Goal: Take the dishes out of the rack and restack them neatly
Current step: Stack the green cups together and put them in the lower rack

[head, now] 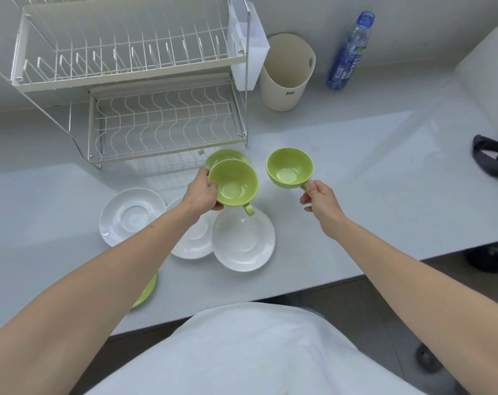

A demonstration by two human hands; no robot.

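Observation:
My left hand (202, 192) grips a green cup (234, 185) by its rim, held above the table. A second green cup (290, 168) hangs from my right hand (317, 198), which pinches its handle. Behind the left cup lies a green saucer (222, 155), mostly hidden. Three white saucers lie on the table: one at the left (130, 215), one in the middle (195, 240) partly under my forearm, one at the right (244, 244). A green plate (148, 292) peeks out under my left forearm. The two-tier wire dish rack (133, 81) stands empty at the back left.
A beige container (287, 72) and a blue bottle (349, 52) stand right of the rack. A white utensil holder (246, 44) hangs on the rack's side. A dark cloth (493, 155) lies at the right edge. The table's front edge runs just before my body.

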